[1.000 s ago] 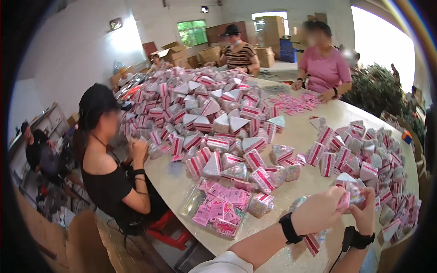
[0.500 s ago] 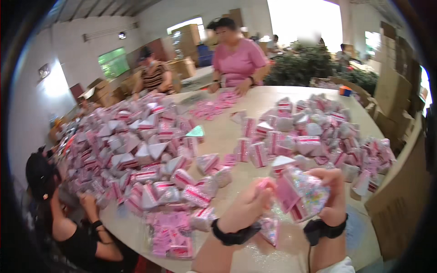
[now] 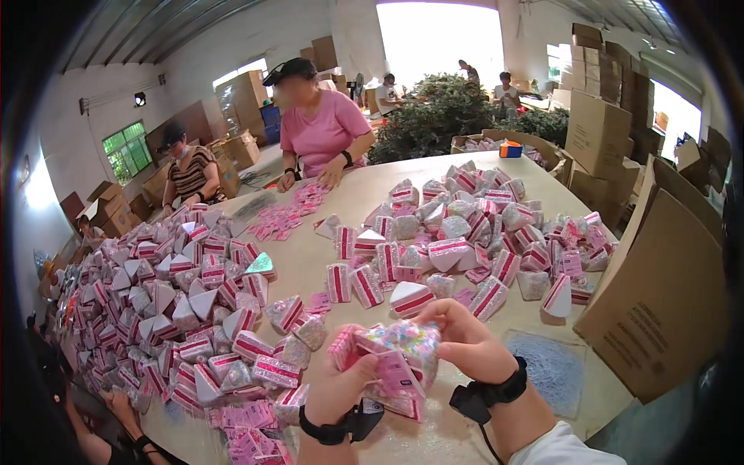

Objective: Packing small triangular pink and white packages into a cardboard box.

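A cake-slice-shaped toy (image 3: 415,341) with a speckled, colourful top is between my two hands, above the near part of the table. My left hand (image 3: 341,391) is closed on its left side, with the thumb by a pink card tag (image 3: 397,373) that lies against the slice. My right hand (image 3: 465,337) pinches the slice's far right corner with thumb and fingers. Just under the hands, partly hidden, another cake slice (image 3: 401,406) lies on the table. Pink cards (image 3: 248,434) lie in a pile left of my left forearm.
Heaps of cake slices cover the table's left (image 3: 178,298) and far right (image 3: 457,252). A clear bag of white strands (image 3: 546,368) lies right of my right forearm, near an open carton (image 3: 659,302). Across the table, a person in pink (image 3: 325,128) handles pink cards (image 3: 291,209).
The view has swung right, so the table's things sit farther left. My hands have come closer together on the slice, and the pink card now faces up in front of it.
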`<act>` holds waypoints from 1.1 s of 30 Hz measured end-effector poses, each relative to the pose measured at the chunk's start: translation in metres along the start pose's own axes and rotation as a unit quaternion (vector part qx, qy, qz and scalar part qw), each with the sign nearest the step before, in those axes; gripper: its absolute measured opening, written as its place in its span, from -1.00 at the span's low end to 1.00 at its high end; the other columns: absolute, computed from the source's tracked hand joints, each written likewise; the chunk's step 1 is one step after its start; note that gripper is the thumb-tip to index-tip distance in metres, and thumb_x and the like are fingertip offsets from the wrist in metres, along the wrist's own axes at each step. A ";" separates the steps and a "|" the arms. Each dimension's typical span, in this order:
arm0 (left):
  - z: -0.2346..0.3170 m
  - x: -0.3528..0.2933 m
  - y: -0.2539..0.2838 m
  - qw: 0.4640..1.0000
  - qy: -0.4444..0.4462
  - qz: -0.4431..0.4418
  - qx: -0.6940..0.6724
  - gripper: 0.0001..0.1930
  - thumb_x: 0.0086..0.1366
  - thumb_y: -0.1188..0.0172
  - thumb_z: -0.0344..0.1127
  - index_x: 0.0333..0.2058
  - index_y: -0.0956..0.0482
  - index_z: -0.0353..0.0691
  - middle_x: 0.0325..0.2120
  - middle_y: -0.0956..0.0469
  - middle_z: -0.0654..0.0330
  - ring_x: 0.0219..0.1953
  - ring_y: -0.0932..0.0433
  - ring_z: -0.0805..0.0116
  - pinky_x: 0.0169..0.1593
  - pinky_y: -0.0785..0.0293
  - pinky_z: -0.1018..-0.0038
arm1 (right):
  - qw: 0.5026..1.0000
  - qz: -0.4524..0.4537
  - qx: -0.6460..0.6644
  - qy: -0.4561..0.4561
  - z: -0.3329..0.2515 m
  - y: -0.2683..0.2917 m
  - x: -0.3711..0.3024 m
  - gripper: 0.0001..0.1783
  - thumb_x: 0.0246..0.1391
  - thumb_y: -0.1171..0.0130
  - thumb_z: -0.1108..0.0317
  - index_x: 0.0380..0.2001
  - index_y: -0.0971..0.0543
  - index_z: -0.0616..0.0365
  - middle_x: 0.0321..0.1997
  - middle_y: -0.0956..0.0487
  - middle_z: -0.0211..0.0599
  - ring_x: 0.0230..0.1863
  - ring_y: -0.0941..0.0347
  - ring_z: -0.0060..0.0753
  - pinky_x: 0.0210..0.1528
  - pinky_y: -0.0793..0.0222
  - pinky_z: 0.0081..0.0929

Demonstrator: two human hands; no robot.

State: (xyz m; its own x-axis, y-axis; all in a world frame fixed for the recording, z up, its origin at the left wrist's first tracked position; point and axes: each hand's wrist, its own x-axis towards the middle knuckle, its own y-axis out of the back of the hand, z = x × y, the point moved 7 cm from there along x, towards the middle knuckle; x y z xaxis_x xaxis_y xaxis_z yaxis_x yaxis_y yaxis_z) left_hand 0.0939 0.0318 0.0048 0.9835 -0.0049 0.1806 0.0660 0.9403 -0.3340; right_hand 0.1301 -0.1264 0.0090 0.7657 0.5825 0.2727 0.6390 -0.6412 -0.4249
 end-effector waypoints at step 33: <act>-0.014 -0.007 -0.033 0.996 -0.028 -0.074 0.028 -0.19 -0.08 -0.19 0.38 -0.23 -0.34 -0.36 -0.37 -0.47 0.13 -0.43 -0.47 0.45 -0.31 -0.42 0.55 | 0.922 -0.137 -0.358 0.054 -0.012 -0.047 -0.019 -0.88 0.07 -0.07 0.46 -0.29 -0.46 0.23 -0.49 -0.42 -0.17 -0.43 -0.39 -0.32 -0.36 -0.29 -0.43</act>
State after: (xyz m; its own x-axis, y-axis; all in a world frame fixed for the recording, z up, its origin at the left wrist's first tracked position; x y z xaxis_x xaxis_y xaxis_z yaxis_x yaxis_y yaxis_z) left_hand 0.0873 -0.0042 0.0016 0.9524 -0.1278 0.2766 0.1992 0.9481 -0.2480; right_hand 0.0863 -0.1131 0.0344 0.5468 0.7428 0.3863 0.6639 -0.6658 0.3406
